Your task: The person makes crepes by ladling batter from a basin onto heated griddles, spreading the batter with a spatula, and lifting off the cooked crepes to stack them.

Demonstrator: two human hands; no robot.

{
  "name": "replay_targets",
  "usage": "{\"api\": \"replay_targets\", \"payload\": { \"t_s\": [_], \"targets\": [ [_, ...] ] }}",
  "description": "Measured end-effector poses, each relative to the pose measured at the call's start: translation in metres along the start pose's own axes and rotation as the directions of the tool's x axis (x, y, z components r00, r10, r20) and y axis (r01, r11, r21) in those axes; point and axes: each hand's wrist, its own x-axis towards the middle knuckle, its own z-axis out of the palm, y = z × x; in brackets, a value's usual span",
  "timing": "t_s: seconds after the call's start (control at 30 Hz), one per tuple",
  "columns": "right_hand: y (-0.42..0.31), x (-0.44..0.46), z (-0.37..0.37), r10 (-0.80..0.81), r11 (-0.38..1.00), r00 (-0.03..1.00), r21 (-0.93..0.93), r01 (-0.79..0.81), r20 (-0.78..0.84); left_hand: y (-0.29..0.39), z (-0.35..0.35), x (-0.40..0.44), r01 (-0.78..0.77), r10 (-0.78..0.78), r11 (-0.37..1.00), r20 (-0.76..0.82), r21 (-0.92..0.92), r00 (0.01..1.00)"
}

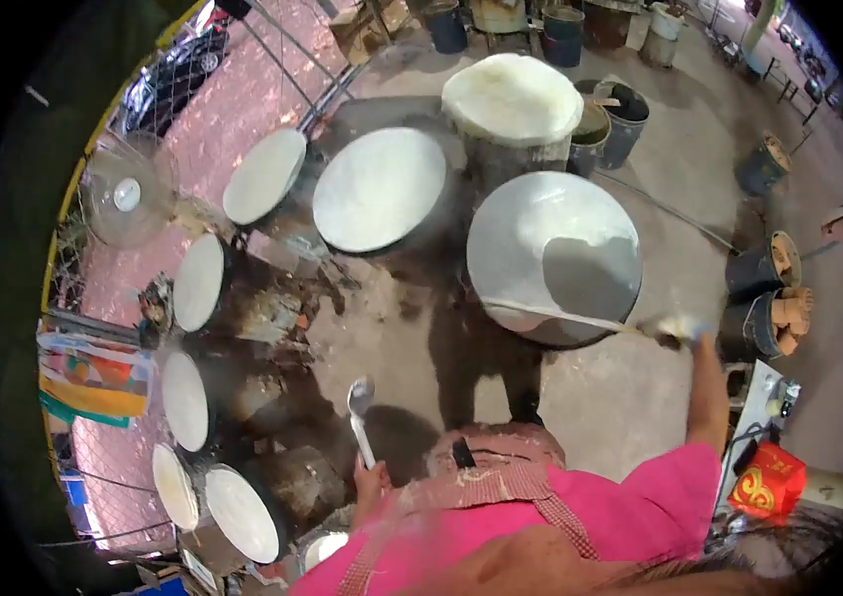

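Observation:
My left hand [372, 479] is closed round the pale handle of a ladle [362, 397], whose metal bowl points up and away from me. At the right, my right hand [697, 336] is smeared by motion, at the end of a long pale stick [560, 316] that reaches over the near rim of a large round griddle [501, 228]. A whitish blur and a small dark shape show beside this hand, and I cannot make them out. The griddle's surface is pale grey, with a dark rounded patch on its right half.
More round griddles [382, 189] with pale tops curve round to the left [199, 283]. Behind stands a drum with a broad white top [511, 94]. Buckets [774, 323] holding brownish pieces line the right, near a red bag [769, 482]. A fan [126, 194] stands at the fence.

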Motion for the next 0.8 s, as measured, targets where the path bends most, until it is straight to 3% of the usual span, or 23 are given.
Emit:
{"api": "replay_targets", "payload": {
  "t_s": [0.07, 0.13, 0.2, 0.27, 0.33, 0.4, 0.47, 0.53, 0.57, 0.6, 0.67, 0.7, 0.73, 0.77, 0.8],
  "targets": [
    [0.076, -0.032, 0.042, 0.03, 0.987, 0.995, 0.158, -0.015, -0.091, 0.016, -0.01, 0.008, 0.026, -0.027, 0.999, 0.062, 0.026, 0.998],
    [0.148, -0.057, 0.104, 0.029, 0.913, 0.967, 0.4, 0.078, -0.254, 0.016, -0.031, 0.031, 0.045, -0.041, 0.999, 0.147, -0.029, 0.988],
    [0.198, -0.056, 0.185, 0.025, 0.726, 0.878, 0.612, 0.312, -0.477, 0.012, -0.052, 0.062, 0.085, -0.096, 0.989, 0.089, 0.12, 0.991],
    [0.194, -0.027, 0.268, 0.084, 0.56, 0.751, 0.654, 0.508, -0.655, 0.03, -0.068, 0.066, 0.149, -0.162, 0.985, 0.163, 0.092, 0.973],
    [0.08, 0.015, 0.331, 0.279, 0.611, 0.627, 0.638, 0.468, -0.727, 0.036, -0.079, 0.071, 0.06, -0.071, 0.996, 0.206, 0.06, 0.976],
    [0.057, 0.126, 0.384, 0.023, 0.859, 0.241, 0.143, 0.492, -0.97, 0.032, -0.09, 0.089, 0.033, -0.056, 0.994, 0.235, 0.103, 0.97],
    [-0.021, 0.106, 0.388, -0.266, 0.911, 0.15, -0.197, 0.363, -0.952, 0.046, -0.095, 0.067, 0.024, -0.037, 0.998, 0.246, 0.057, 0.969],
    [-0.01, 0.096, 0.386, -0.161, 0.974, 0.434, -0.215, -0.078, -0.887, 0.055, -0.097, 0.052, -0.001, -0.013, 0.998, 0.211, 0.063, 0.977],
    [0.028, 0.098, 0.389, -0.309, 0.915, 0.351, -0.377, -0.142, -0.884, 0.053, -0.104, 0.053, -0.017, -0.004, 0.996, 0.231, 0.09, 0.973],
    [0.018, 0.057, 0.379, -0.161, 0.948, 0.437, -0.262, -0.182, -0.885, 0.047, -0.11, 0.056, -0.067, 0.037, 0.993, 0.278, 0.096, 0.96],
    [0.038, 0.039, 0.372, -0.085, 0.981, 0.288, -0.131, -0.143, -0.954, 0.036, -0.119, 0.057, -0.045, 0.046, 0.999, 0.345, -0.01, 0.938],
    [0.032, 0.034, 0.371, -0.006, 1.0, 0.293, -0.003, 0.01, -0.956, 0.032, -0.119, 0.059, 0.004, 0.004, 1.0, 0.337, -0.022, 0.941],
    [0.035, 0.061, 0.377, 0.029, 0.969, 0.143, 0.063, 0.24, -0.989, 0.025, -0.122, 0.062, 0.06, -0.046, 0.998, 0.327, -0.035, 0.944],
    [0.001, 0.058, 0.38, 0.024, 0.963, 0.062, 0.039, 0.265, -0.998, 0.018, -0.123, 0.063, 0.116, -0.093, 0.992, 0.319, -0.055, 0.943],
    [0.006, 0.109, 0.378, -0.106, 0.968, 0.126, -0.074, 0.238, -0.986, 0.014, -0.126, 0.066, 0.13, -0.084, 0.988, 0.405, -0.088, 0.91]
  ]
}}
